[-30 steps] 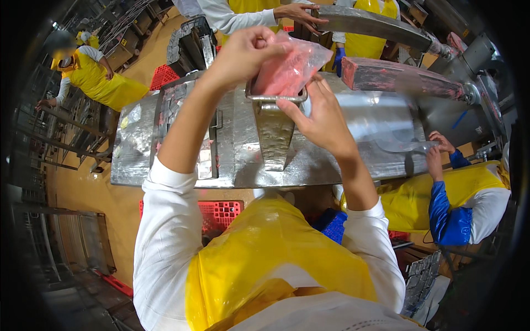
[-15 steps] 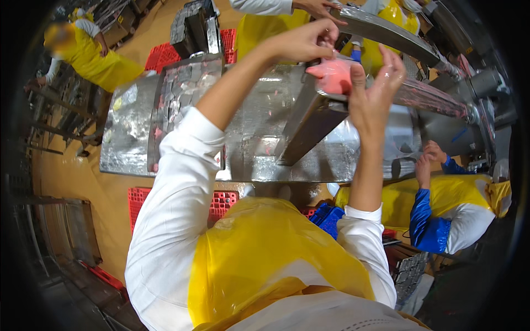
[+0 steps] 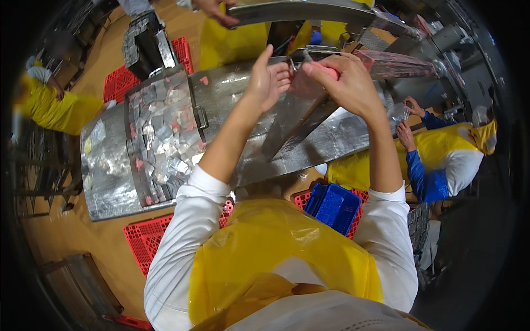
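My right hand [image 3: 356, 85] is closed over a soft pink lump [image 3: 330, 71], its fingers bent round the lump at the upper end of a long metal mould [image 3: 303, 124]. Most of the lump is hidden behind that hand. A blurred pinkish patch [image 3: 303, 85] shows beside it, over the mould's end; I cannot tell what it is. To the left, my left hand [image 3: 268, 80] is open, palm turned toward the right hand, thumb up and nothing in it. The mould slants across the metal table [image 3: 245, 149].
A tray [image 3: 165, 132] on the table's left holds metal plates and pink scraps. Pink-smeared long bar [image 3: 397, 63] lies at right. Blue bin [image 3: 337, 207] and red crates [image 3: 146, 237] stand below the table. Co-worker's hands [image 3: 406, 124] work at right; another hand [image 3: 218, 11] grips a metal beam [image 3: 303, 11].
My left hand has let go of the pink lump and opened to its left. My right hand has closed over the lump. The view has swung, showing more of the scrap tray.
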